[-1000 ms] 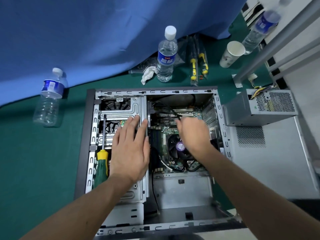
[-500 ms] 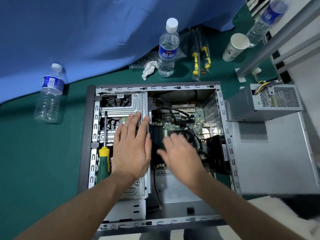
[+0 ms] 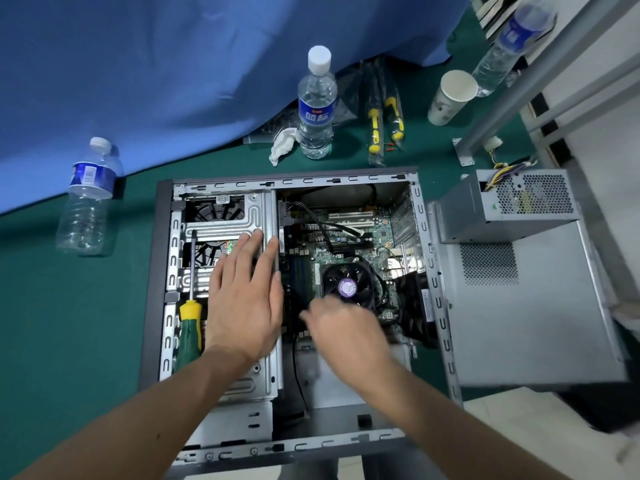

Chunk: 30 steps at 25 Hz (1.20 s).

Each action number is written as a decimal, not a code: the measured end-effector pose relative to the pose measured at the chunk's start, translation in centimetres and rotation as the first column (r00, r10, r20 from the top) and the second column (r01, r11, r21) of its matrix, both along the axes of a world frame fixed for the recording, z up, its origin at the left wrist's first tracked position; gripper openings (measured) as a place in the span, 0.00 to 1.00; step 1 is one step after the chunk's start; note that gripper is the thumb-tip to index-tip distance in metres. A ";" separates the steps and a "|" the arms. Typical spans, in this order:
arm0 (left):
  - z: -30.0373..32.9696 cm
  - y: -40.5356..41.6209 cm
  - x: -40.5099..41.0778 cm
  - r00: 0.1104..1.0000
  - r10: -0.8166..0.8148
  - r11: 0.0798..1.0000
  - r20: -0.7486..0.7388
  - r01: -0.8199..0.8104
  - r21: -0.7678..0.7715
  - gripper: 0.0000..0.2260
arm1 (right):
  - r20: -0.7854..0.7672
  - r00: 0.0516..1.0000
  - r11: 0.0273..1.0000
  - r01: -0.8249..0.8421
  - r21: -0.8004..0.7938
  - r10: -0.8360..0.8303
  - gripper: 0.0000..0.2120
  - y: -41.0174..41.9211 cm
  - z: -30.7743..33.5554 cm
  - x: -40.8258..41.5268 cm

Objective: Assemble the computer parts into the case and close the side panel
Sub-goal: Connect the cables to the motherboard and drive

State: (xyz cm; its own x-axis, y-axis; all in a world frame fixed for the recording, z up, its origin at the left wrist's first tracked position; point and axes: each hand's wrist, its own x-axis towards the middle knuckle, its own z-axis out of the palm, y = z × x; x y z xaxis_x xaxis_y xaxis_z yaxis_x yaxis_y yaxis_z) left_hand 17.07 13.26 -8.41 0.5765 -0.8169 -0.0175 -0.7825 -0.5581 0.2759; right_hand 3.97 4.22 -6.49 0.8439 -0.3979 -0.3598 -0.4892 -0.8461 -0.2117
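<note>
The open case (image 3: 162,271) lies on the green worktop (image 3: 69,323). The left hand (image 3: 246,299) rests flat, fingers straight, on its drive cage (image 3: 225,223); the right hand (image 3: 343,330), blurred, hovers near the cooler fan (image 3: 349,282), its grip unclear.

Right hand (image 3: 346,332) withdrawn from upper motherboard (image 3: 346,244), drawn back over lower edge of fan (image 3: 349,285), now fully exposed; blurred.

Water bottles (image 3: 316,109), perhaps paper cup (image 3: 450,97)
</note>
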 end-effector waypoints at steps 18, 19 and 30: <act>0.0 0.0 -0.1 1.000 0.001 1.000 -0.006 -0.001 -0.011 0.21 | -0.328 0.863 0.923 0.369 -0.108 -0.383 0.19 -9.3 -1.4 2.7; 0.0 0.0 -0.1 1.000 0.001 1.000 -0.006 -0.001 -0.012 0.21 | -0.341 0.864 0.929 0.351 -0.120 -0.371 0.18 -9.2 -1.3 2.5; 0.2 0.0 -0.1 1.000 -0.001 1.000 -0.013 0.001 -0.017 0.22 | -0.402 0.900 0.985 0.134 -0.111 -0.168 0.13 -10.1 2.2 2.4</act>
State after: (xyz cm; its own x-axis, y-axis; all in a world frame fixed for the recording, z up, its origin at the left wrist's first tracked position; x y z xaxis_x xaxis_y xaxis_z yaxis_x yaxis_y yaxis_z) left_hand 16.95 13.22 -8.25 0.5755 -0.8177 -0.0108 -0.7794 -0.5524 0.2956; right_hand 6.42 -5.85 -4.28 0.5570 -0.5501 -0.6222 -0.6413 -0.7609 0.0987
